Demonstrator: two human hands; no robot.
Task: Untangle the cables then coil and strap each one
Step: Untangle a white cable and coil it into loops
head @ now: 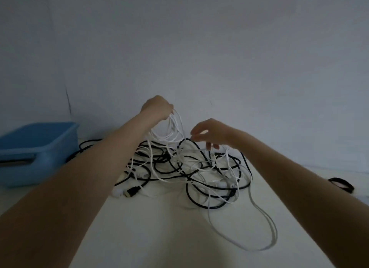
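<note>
A tangle of black and white cables (185, 168) lies on the white table (151, 227) near the wall. My left hand (156, 107) is raised above the pile and grips a bunch of white cable loops (173, 128) that hang down into the tangle. My right hand (209, 133) hovers over the right side of the pile, its fingertips pinching a thin white strand. A long white loop (265, 227) trails toward the front right. A black plug (131, 191) lies at the pile's near left edge.
A blue plastic bin (38, 154) stands at the left by the wall. A small black coiled item (340, 185) lies at the right edge of the table. The grey wall rises just behind the pile.
</note>
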